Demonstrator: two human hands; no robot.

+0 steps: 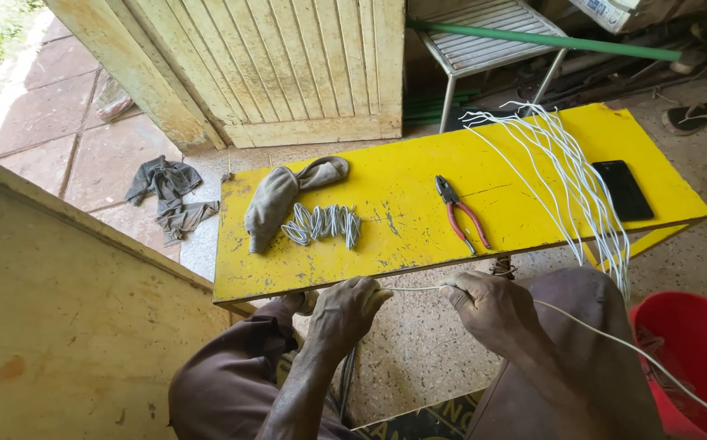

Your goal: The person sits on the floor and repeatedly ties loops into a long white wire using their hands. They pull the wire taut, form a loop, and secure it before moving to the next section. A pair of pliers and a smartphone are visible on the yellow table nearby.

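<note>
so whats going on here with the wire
A seated person holds a white wire taut between the left hand and right hand, at the near edge of a yellow bench. On the bench lie red pliers, coiled wire pieces, a loose wire bundle, a phone and a cloth.

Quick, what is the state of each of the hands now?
Left hand: closed, holding the white wire.
Right hand: closed on the same wire.

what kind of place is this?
Likely an informal home workshop by an open doorway: worn yellow bench with pliers, cut white wires, and a weathered wooden door onto a paved yard.
</note>
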